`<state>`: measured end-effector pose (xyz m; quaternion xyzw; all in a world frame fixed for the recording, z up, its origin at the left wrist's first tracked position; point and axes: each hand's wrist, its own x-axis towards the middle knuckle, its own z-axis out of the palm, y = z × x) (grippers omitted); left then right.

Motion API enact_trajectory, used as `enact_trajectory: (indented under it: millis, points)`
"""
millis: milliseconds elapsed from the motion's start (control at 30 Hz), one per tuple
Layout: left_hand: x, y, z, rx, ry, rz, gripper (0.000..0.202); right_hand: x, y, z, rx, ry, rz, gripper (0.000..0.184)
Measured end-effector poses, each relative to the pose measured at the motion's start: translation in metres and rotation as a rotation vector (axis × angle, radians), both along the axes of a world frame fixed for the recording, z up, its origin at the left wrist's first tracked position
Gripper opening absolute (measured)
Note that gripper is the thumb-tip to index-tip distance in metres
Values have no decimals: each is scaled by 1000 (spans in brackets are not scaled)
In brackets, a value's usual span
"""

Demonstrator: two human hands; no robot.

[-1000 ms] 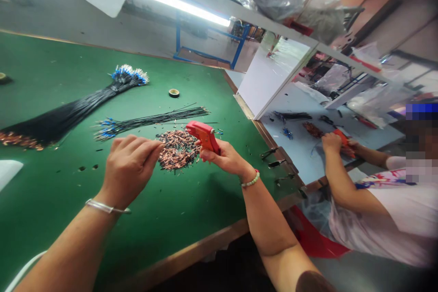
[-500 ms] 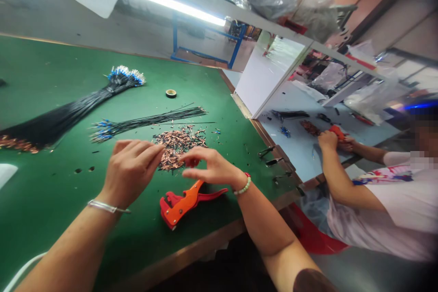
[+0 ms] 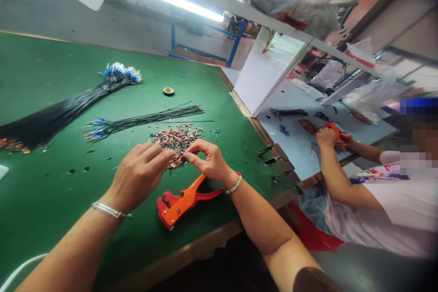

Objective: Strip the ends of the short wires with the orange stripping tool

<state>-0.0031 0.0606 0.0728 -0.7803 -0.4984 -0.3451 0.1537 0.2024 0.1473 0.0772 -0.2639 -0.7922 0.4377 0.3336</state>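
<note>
**Control:** State of the hands, nearest first?

**Operator:** I have the left hand (image 3: 138,175) and the right hand (image 3: 208,162) held low over the green bench (image 3: 51,100), almost meeting. Both grips are pinched nearly shut, thumb against fingers. I cannot tell whether either has hold of a piece; anything there is too small to make out.

**Control:** Location of the copper?

**Operator:** The heap of copper-coloured wire pieces (image 3: 174,142) lies mid-bench, directly beneath and just beyond both hands, with loose bits scattered around it.

**Control:** Tools?

**Operator:** An orange wire stripper (image 3: 181,205) lies on the bench between the hands and the front edge, just beside the right wrist, in neither hand.

**Control:** Further out?

**Operator:** Beyond the heap I log a thin bundle of black wires (image 3: 143,122) with blue ends, a thicker bundle (image 3: 65,107) running off the left edge, and a roll of tape (image 3: 168,91). Far right, at a white bench (image 3: 290,146), a co-worker's hands (image 3: 330,139) hold an orange tool (image 3: 333,130).
</note>
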Motion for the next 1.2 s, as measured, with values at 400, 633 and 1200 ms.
enact_trajectory:
  millis: [400, 633, 1200]
  points:
    - [-24, -3, 0, -3, -263, 228, 17, 24, 44, -6, -75, 36, -399, 39]
    - [-21, -1, -7, -22, -167, 308, 24, 26, 20, 11, 260, -734, 27, 38]
    - [-32, -1, 5, -109, -630, 487, 31, 30, 10, 19, -11, -406, 190, 25]
